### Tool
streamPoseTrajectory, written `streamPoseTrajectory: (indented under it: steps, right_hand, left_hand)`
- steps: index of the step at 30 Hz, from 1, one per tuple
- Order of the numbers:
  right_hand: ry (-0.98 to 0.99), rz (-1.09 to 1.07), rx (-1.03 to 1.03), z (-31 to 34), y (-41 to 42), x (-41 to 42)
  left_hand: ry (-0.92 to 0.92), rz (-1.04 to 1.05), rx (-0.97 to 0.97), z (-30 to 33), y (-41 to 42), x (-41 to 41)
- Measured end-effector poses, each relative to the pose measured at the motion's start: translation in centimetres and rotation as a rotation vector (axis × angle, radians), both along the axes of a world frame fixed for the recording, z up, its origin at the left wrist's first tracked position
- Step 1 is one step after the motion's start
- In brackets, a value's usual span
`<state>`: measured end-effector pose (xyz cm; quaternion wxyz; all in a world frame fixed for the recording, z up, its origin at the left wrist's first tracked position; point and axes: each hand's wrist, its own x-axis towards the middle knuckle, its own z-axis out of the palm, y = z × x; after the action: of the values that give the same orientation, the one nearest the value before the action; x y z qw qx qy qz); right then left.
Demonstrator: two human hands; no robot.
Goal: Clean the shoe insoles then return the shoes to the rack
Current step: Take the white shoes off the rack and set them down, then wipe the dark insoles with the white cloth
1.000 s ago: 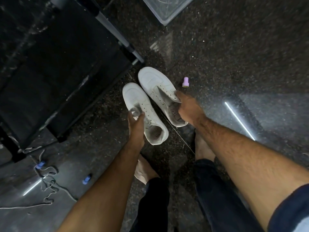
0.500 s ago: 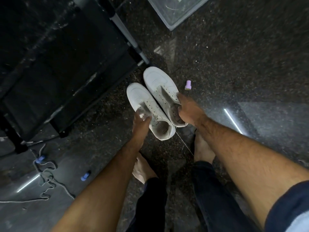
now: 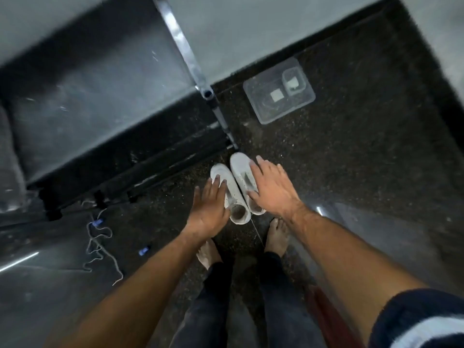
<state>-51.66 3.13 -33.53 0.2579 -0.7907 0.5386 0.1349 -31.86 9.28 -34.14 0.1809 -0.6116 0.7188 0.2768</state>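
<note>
Two white shoes stand side by side on the dark speckled floor, toes toward the rack's corner. The left shoe (image 3: 219, 171) has its heel opening toward me; the right shoe (image 3: 240, 162) lies partly under my right hand. My left hand (image 3: 208, 209) hovers over the left shoe's outer side, fingers spread, gripping nothing. My right hand (image 3: 272, 190) is spread flat over the right shoe's outer side, also gripping nothing. The dark shoe rack (image 3: 105, 126) with its metal corner post (image 3: 182, 49) stands just left of the shoes. The insoles cannot be made out.
A clear plastic container (image 3: 266, 114) with small pieces in it sits by the wall behind the shoes. Loose white laces (image 3: 99, 243) and two small blue items (image 3: 145, 251) lie on the floor at left. My bare feet (image 3: 276, 238) stand just behind the shoes.
Both hands have let go of the shoes' tongues and opened flat. The view has risen and pulled back, showing the wall and the whole container. The small purple cap is hidden.
</note>
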Motion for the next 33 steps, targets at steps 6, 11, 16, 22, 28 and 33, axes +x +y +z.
streamPoseTrajectory:
  steps: [6, 11, 16, 22, 28, 33]
  right_hand:
    - [-0.056, 0.125, -0.072, 17.5, -0.8, 2.6]
    - [-0.129, 0.182, -0.123, 29.3, -0.5, 5.6]
    - [-0.216, 0.290, -0.172, 34.8, -1.3, 10.6]
    - [-0.303, 0.406, -0.121, 36.8, -1.8, 19.7]
    - [-0.380, 0.375, 0.070, 34.7, -1.4, 29.2]
    - [-0.388, 0.313, 0.166, 31.9, -1.0, 37.6]
  left_hand:
    - [0.024, 0.093, -0.122, 18.0, 1.6, 1.8]
    - [-0.003, 0.174, -0.265, 29.8, 3.6, 5.8]
    - [0.043, 0.447, -0.363, 35.6, 5.7, 11.3]
    - [0.087, 0.756, -0.436, 35.4, 8.7, 19.9]
    - [0.268, 1.122, -0.411, 32.9, 7.8, 28.9]
    - [0.306, 1.225, -0.365, 28.9, 5.9, 36.3]
